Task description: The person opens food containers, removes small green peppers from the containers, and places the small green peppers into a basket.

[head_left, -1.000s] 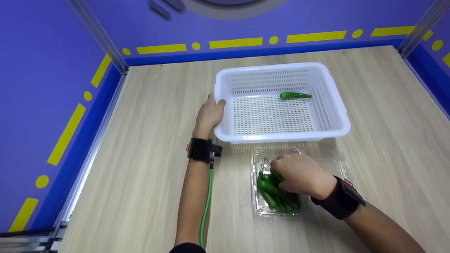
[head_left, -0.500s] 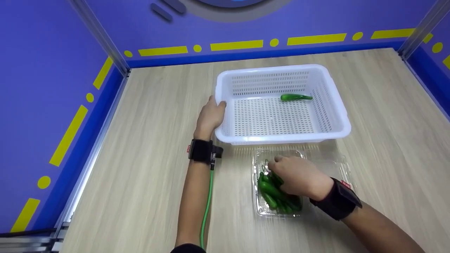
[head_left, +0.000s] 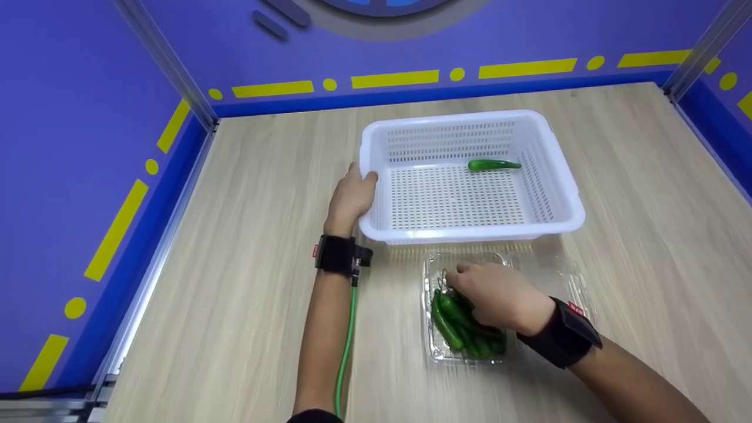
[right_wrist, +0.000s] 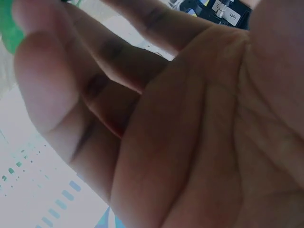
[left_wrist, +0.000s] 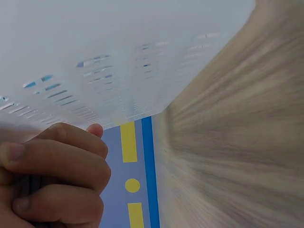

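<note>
At the left end of the white perforated basket (head_left: 470, 234), my left hand (head_left: 352, 197) grips the rim, thumb over it. Its curled fingers (left_wrist: 71, 173) show against the basket's outer wall in the left wrist view. A single green pepper (head_left: 493, 165) lies inside the basket, toward its back right. My right hand (head_left: 499, 296) reaches down into a clear plastic box (head_left: 427, 343) with several green peppers (head_left: 449, 329). Its thumb and finger pinch at a pepper (right_wrist: 9, 28), mostly hidden behind them in the right wrist view.
The box's clear lid (head_left: 549, 273) lies folded open on its right, just in front of the basket. Blue-purple panels (head_left: 399, 56) with yellow marks stand behind and beside the wooden table (head_left: 252, 247). A green cable (head_left: 348, 346) runs along the left forearm.
My right hand has shifted slightly left within the box, and the peppers beneath it have moved a little. The left hand keeps its grip on the basket rim. The head view tilts slightly.
</note>
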Demonstrator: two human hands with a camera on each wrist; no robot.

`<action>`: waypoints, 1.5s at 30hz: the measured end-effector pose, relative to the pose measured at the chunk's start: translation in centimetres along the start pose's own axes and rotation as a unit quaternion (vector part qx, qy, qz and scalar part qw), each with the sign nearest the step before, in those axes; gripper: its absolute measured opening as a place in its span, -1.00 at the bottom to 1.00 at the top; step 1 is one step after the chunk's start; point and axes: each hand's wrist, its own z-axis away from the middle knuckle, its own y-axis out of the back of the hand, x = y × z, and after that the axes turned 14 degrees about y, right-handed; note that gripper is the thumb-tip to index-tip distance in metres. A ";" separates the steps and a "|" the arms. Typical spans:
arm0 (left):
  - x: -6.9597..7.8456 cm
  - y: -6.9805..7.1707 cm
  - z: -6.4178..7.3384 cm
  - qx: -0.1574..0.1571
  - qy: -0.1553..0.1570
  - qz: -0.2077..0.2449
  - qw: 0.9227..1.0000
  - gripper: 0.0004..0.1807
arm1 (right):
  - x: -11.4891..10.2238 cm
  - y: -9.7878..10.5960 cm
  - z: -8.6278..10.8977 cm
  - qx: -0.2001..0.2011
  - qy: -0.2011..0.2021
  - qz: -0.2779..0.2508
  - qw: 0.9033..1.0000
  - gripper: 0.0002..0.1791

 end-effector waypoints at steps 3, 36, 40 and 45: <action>0.0 0.0 -0.1 -0.002 0.002 0.001 1.000 -0.41 | -0.1 0.0 0.1 0.004 0.004 0.002 1.000 -0.61; -0.2 0.1 -0.2 -0.003 -0.009 -0.002 1.000 -0.40 | -0.9 -0.4 0.0 0.014 0.019 0.030 0.999 -0.68; -0.3 0.0 -0.2 -0.004 -0.011 0.007 1.000 -0.41 | -0.9 -0.5 -0.1 0.019 0.020 0.037 0.999 -0.69; -0.3 -0.1 -0.3 -0.005 -0.014 0.012 1.000 -0.40 | -0.8 -0.7 -0.1 0.027 0.029 0.042 0.998 -0.69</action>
